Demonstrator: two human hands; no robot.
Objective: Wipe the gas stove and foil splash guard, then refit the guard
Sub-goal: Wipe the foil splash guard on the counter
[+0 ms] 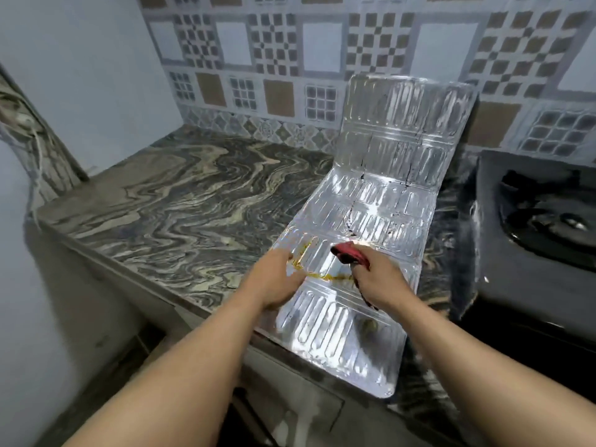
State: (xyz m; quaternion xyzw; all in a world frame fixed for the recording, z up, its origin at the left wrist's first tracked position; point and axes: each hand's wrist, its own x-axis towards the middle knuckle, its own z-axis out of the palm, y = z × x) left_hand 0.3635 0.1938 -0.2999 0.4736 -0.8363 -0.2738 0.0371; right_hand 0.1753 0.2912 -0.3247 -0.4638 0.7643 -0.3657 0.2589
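Note:
The foil splash guard (380, 175) lies unfolded along the marble counter, its far panel leaning up against the tiled wall and its near panel hanging past the counter's front edge. A yellowish grease streak crosses one of its near panels. My left hand (277, 279) presses flat on the guard's left edge. My right hand (380, 279) grips a red cloth (346, 254) and holds it against the foil beside the streak. The black gas stove (529, 253) stands at the right, with one burner showing.
The swirled marble counter (180, 201) stretches left of the guard to a plain wall. Patterned tiles (277, 53) cover the back wall. Below the counter's front edge are a cabinet face and floor.

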